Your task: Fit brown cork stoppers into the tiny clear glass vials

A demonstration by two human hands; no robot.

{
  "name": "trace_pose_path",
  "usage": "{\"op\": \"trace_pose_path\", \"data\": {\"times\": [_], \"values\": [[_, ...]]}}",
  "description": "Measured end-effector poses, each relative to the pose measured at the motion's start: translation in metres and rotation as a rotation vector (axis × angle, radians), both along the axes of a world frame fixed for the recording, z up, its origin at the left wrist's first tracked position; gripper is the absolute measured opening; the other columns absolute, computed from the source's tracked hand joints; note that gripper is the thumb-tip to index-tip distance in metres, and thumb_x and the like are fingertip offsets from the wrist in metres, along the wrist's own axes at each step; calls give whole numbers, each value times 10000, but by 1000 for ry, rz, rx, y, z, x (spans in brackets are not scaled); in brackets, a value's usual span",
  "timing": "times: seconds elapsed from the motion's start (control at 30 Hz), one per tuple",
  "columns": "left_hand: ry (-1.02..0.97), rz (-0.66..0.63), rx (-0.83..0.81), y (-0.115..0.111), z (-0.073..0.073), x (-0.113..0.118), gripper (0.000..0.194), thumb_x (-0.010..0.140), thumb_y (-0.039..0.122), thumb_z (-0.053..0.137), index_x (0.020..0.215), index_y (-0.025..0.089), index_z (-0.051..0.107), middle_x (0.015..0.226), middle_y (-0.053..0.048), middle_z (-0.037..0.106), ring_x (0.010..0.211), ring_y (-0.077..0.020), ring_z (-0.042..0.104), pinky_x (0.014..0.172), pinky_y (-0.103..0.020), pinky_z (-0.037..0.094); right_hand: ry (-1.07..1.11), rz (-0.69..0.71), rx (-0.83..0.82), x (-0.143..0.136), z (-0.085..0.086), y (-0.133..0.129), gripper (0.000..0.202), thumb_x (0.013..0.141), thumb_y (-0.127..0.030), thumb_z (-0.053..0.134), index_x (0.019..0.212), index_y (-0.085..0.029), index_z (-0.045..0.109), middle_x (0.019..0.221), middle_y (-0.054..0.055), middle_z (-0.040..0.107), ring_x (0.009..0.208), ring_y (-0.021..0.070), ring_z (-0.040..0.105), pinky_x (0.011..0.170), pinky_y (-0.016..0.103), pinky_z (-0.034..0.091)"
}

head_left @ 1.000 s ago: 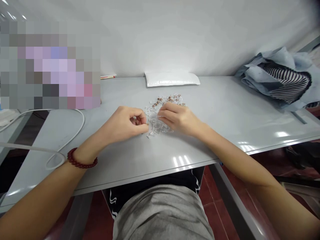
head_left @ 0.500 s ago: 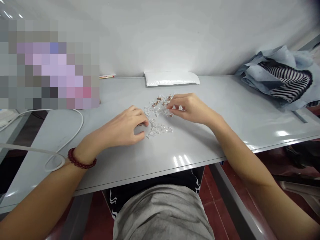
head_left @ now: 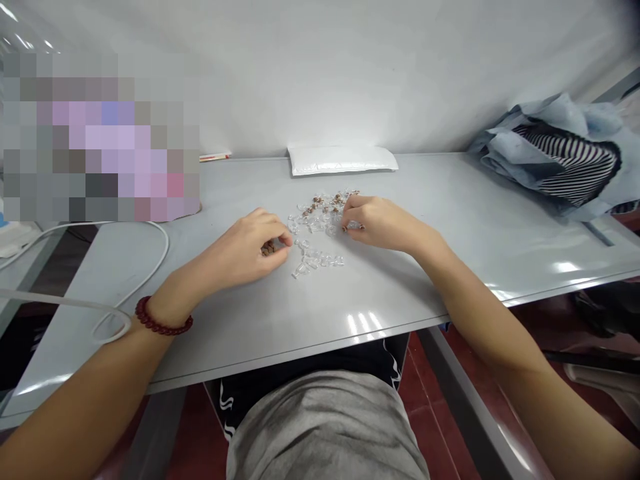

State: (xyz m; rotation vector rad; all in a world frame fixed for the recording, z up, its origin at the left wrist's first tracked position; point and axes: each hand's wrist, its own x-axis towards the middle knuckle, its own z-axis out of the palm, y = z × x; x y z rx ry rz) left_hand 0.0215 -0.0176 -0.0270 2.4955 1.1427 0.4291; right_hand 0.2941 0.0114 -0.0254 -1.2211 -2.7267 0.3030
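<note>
Small clear bottles point(head_left: 317, 258) lie in a loose group at the middle of the table, and more clear pieces, some with brown cork-like stoppers point(head_left: 317, 201), are heaped behind them. My left hand point(head_left: 250, 243) rests left of the bottles, curled, with thumb and fingertips close together. Several small brown corks point(head_left: 269, 249) show inside its curl; whether they lie on the table or in the palm I cannot tell. My right hand point(head_left: 377, 221) is at the right edge of the heap, fingers bent and drawn together. Its fingertips touch the pieces there, and what they grip is too small to make out.
A white padded packet point(head_left: 343, 161) lies against the wall on the grey table point(head_left: 310, 320). Folded blue and striped cloth point(head_left: 565, 153) sits at the right end. A white cable point(head_left: 163, 247) loops by my left forearm, and a thin red-and-yellow item point(head_left: 214, 157) lies behind.
My left thumb and fingertips have come closer together, and brown corks now show within that hand. My right hand has shifted slightly right along the heap.
</note>
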Motion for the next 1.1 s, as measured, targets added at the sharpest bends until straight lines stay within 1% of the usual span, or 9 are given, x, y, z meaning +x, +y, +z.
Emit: {"op": "trace_pose_path", "data": {"times": [0.1,0.17,0.3,0.43,0.6,0.7,0.87,0.97,1.1], "values": [[-37,35,30,-3,-1,5,175,854,289,500,828,194,645,860,-48,692,884,-214,587,741,-311,461,17,9,-5,-4,-1,-2,143,757,-60,555,792,-133,672,910,82,610,703,144,514,629,287,361],[-86,67,24,-6,-2,9,207,877,317,504,877,186,665,881,-49,696,836,-198,597,732,-306,464,121,48,7,-9,0,-5,119,763,-90,572,837,-134,655,910,73,610,722,148,515,641,281,369],[-179,89,-65,-15,-3,22,285,922,395,508,1017,182,672,887,-36,693,762,-166,594,681,-274,454,342,152,104,-22,-3,-16,76,860,-168,553,895,-149,617,846,45,612,714,142,502,653,272,381],[-224,84,-60,-21,-4,31,260,930,337,462,847,170,643,727,-6,639,613,-126,523,611,-254,414,394,212,142,-36,-8,-30,123,943,-242,518,898,-153,590,845,57,629,705,143,511,634,270,389],[-284,114,-77,-24,-1,30,213,844,297,495,691,174,580,593,22,565,535,-106,464,535,-240,365,319,201,117,-38,-7,-33,119,938,-220,508,922,-142,596,879,75,632,688,140,507,616,269,374],[-261,170,-91,-20,4,23,186,792,295,515,661,181,581,582,24,571,555,-117,486,558,-250,380,195,119,100,-27,-3,-24,100,890,-170,511,883,-139,606,832,63,615,616,122,449,591,268,333],[18,95,-24,-5,10,3,163,774,315,511,710,192,597,729,-23,637,776,-204,571,699,-319,435,125,30,7,-11,1,-9,80,831,-157,543,845,-141,620,791,45,606,621,121,458,598,266,329],[129,75,-12,0,7,-7,160,796,315,504,785,194,608,823,-54,646,924,-257,555,769,-364,447,79,17,-38,-11,1,-8,109,842,-160,536,855,-134,641,816,57,617,652,132,486,612,277,345],[140,48,-73,0,-2,-10,252,823,359,547,1002,195,610,990,-77,627,1040,-277,519,808,-380,470,134,12,-31,-8,4,-6,130,857,-212,553,889,-140,657,866,73,640,696,147,527,645,291,378]]}}
